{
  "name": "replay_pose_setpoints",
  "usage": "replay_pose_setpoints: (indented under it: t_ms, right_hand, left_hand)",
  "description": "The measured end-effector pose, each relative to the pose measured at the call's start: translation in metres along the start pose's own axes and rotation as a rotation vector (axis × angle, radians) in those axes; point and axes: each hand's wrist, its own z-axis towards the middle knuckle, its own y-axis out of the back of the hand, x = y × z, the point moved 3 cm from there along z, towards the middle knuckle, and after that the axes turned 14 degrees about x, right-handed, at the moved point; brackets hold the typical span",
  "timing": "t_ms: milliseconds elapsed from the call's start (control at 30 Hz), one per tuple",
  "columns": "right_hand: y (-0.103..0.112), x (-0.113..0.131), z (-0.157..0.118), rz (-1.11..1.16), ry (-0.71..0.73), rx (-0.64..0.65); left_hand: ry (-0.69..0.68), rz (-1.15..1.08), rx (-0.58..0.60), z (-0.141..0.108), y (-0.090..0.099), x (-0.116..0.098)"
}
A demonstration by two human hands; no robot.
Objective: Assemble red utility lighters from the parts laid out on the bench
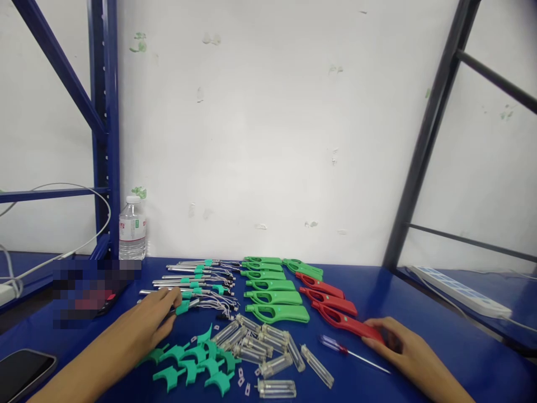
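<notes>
My left hand [157,313] reaches over the nearest of several metal lighter tubes [163,284] with teal collars and loose wires. Its thumb and fingertips close around the teal piece [183,307] of that tube, mostly hidden by the hand. On the right, my right hand [394,341] grips the near end of a red lighter casing [342,320] between thumb and fingers. Two more red casings [329,302] lie behind it. Green lighter casings [277,313] are lined up in the middle. Beside my right hand rests a screwdriver [335,344] with a clear purple handle.
Teal triggers [188,366] are heaped in front, beside clear fuel tanks [277,388] and tiny pale clips [240,377]. A phone [25,369] lies at the left edge. A water bottle [132,229] stands by the blue rack post [111,140]. A power strip [461,291] lies right.
</notes>
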Motion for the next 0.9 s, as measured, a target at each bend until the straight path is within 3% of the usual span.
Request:
replay_pose_setpoints:
  t_ms: [333,900]
  right_hand:
    - [-0.003,-0.003,-0.001,0.011,0.041,-0.006]
    - [0.004,0.007,-0.005,0.054,0.008,-0.011]
  left_hand:
    - [0.059,-0.014,-0.043,-0.002,0.01,-0.02]
    - [0.023,-0.011,-0.022,0.005,0.017,-0.017]
